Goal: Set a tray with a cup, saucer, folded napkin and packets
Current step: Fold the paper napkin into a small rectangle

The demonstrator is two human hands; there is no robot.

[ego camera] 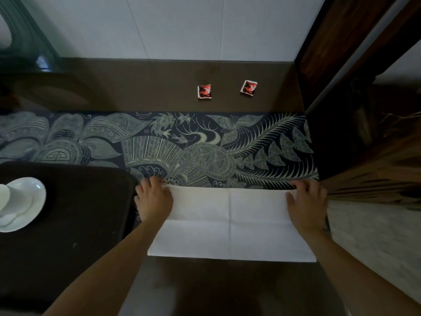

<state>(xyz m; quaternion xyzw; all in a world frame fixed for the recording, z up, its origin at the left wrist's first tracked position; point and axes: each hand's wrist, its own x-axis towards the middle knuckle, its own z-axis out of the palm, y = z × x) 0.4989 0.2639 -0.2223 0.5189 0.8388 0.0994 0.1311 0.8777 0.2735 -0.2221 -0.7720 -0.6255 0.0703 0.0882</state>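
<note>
A white napkin [232,222] lies spread on the table in front of me, with crease lines across it. My left hand [153,198] grips its far left corner and my right hand [306,201] grips its far right corner. A dark tray [75,224] sits at the left. On its left part stands a white saucer [29,201] with a white cup [3,199] on it, cut off by the frame edge. Two red packets [204,91] [248,87] lie apart on the brown table farther back.
A dark blue patterned runner [159,144] crosses the brown table [136,87]. A white wall rises behind. A dark wooden frame [341,53] stands at the right, and a dark green object [27,46] at the back left.
</note>
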